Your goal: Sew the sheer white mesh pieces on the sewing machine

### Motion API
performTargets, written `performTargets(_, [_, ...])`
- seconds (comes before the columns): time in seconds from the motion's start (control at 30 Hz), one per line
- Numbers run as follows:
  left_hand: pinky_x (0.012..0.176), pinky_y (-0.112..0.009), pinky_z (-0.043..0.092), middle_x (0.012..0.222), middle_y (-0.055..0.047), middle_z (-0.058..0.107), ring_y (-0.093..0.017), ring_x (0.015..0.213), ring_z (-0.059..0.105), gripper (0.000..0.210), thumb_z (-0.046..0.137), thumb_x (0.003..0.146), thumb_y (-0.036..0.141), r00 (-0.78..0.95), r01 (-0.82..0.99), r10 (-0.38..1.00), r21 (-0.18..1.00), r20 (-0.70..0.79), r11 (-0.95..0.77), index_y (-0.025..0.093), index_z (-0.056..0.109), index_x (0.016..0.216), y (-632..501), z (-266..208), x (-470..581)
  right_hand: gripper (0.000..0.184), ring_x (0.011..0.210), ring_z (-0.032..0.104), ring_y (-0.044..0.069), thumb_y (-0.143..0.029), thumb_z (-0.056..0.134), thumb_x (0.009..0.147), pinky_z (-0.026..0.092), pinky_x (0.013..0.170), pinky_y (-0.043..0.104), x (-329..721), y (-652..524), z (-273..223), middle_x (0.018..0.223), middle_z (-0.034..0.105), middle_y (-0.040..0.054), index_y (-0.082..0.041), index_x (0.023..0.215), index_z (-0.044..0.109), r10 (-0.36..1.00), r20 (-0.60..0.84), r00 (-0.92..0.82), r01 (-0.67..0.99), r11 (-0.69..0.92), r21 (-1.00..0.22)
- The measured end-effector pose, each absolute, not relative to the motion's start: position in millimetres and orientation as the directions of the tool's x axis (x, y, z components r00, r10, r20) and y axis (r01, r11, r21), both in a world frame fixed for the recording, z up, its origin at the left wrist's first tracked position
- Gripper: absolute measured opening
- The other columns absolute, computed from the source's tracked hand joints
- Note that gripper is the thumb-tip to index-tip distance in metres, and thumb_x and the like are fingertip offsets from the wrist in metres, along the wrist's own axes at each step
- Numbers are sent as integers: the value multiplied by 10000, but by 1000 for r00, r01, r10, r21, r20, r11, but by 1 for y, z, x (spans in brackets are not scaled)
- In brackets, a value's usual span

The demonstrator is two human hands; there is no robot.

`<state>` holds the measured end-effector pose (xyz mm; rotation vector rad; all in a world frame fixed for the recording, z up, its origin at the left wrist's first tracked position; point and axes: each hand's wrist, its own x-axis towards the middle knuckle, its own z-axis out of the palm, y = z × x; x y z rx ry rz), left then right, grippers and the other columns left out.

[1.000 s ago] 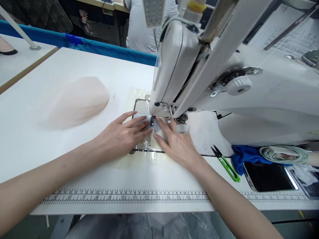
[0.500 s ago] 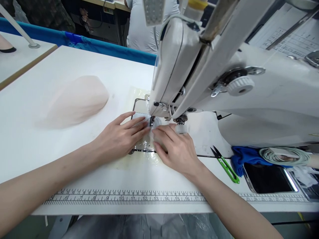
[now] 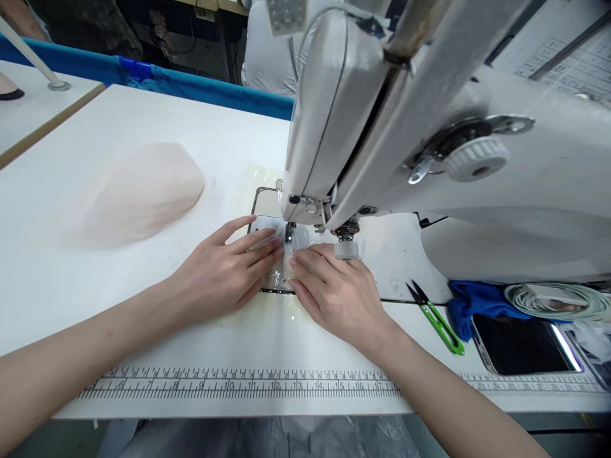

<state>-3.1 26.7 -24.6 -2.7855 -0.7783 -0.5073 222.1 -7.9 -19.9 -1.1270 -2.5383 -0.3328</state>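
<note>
Sewing machine is seen, with pale fabric laid well left of its presser foot, perhaps for easy reach. Just left of the foot, the left hand is rested flat, unclenched, over the needle plate, presumably for steadying; just right, the right hand is curled, though whether anything is pinched cannot be told.

Left hand and right hand at a sewing machine.
The left lies spread beside the presser foot; the right is curled, near it. A pink piece lies left; green snips and a phone right.
</note>
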Motion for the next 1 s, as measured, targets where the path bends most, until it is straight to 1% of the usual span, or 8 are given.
performTargets(0.13, [1202, -445, 254, 1222, -65, 684, -226, 1250, 557, 327, 476, 934, 177, 798, 528, 453, -101, 398, -843, 123, 632, 1216, 27, -24, -2, 251, 946, 635, 191, -260, 505, 963, 449, 870, 344, 222, -7, -21, 1060, 736, 35, -141, 1040, 712, 665, 414, -622, 752, 655, 77])
performTargets(0.37, [1155, -457, 329, 1229, -50, 681, -219, 1208, 588, 323, 453, 940, 186, 790, 540, 459, -104, 407, -835, 161, 646, 1197, 31, -23, 0, 249, 936, 639, 192, -266, 513, 959, 463, 835, 345, 222, -6, -21, 1068, 736, 50, -154, 1058, 712, 685, 401, -608, 771, 631, 89])
performTargets(0.5, [1141, -473, 341, 1223, -54, 685, -230, 1189, 599, 327, 468, 928, 174, 780, 552, 473, -94, 410, -829, 146, 646, 1201, 34, -24, 1, 260, 932, 645, 201, -272, 510, 959, 457, 867, 353, 222, -3, -21, 1061, 738, 50, -153, 1073, 711, 680, 399, -615, 766, 636, 96])
performTargets(0.63, [1137, -480, 341, 1218, -47, 687, -244, 1201, 589, 333, 489, 920, 182, 765, 571, 486, -96, 422, -815, 167, 642, 1216, 35, -25, 1, 274, 905, 640, 196, -306, 507, 958, 459, 866, 361, 224, -2, -23, 1044, 739, 48, -179, 1094, 708, 695, 414, -587, 771, 636, 27])
performTargets(0.73, [1132, -474, 345, 1234, -37, 679, -240, 1206, 583, 336, 480, 930, 190, 764, 585, 496, -121, 412, -802, 173, 627, 1233, 34, -25, 1, 290, 844, 628, 186, -229, 489, 943, 458, 872, 367, 225, -3, -24, 1004, 740, 52, -178, 1144, 692, 716, 410, -565, 783, 622, -7])
performTargets(0.83, [1136, -479, 336, 1234, -31, 679, -237, 1209, 577, 335, 466, 943, 201, 764, 595, 506, -132, 401, -793, 170, 618, 1240, 34, -25, 1, 331, 837, 614, 194, -129, 485, 880, 446, 909, 386, 226, -4, -24, 1044, 729, 57, -172, 1128, 699, 712, 393, -581, 774, 634, -3])
performTargets(0.9, [1137, -482, 331, 1222, -37, 686, -241, 1210, 574, 330, 466, 943, 199, 759, 599, 509, -130, 407, -790, 153, 622, 1230, 33, -25, 1, 338, 859, 611, 200, -107, 486, 858, 443, 921, 394, 226, -4, -24, 1064, 723, 58, -174, 1104, 709, 708, 392, -588, 766, 642, -11])
performTargets(1.0, [1137, -477, 329, 1211, -46, 691, -242, 1200, 580, 323, 479, 933, 190, 755, 598, 505, -123, 418, -792, 147, 633, 1214, 34, -25, 1, 334, 880, 611, 201, -102, 485, 868, 453, 904, 393, 226, -5, -24, 1055, 721, 62, -184, 1103, 709, 710, 391, -586, 768, 640, -11])
